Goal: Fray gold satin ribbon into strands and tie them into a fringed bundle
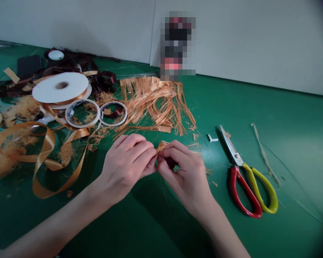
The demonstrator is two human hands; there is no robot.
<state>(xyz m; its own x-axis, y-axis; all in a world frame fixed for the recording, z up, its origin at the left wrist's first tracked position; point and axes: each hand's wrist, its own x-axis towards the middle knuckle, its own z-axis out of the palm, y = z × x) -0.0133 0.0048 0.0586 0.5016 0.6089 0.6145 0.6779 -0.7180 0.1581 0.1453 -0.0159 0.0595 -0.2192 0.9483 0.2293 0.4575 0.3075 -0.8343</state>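
Fingertip to fingertip, my left hand [129, 161] and my right hand [184, 170] pinch a small piece of gold ribbon [162, 146] between them. Its frayed threads stick out to the right behind my right hand. Most of the piece is hidden by my fingers. Both hands are closed, held low above the green table. Just beyond them lies a pile of frayed gold ribbon strips [156, 100]. Scissors [240, 168] with one red and one yellow handle lie to the right, blades pointing away and nearly together.
A white spool of gold ribbon [60, 87] stands at the left, with two tape rolls [82, 124] beside it. Loose gold ribbon [40, 172] curls in front. Dark brown ribbon [104, 80] lies behind. A pale wall [231, 43] closes off the back of the green table [293, 125].
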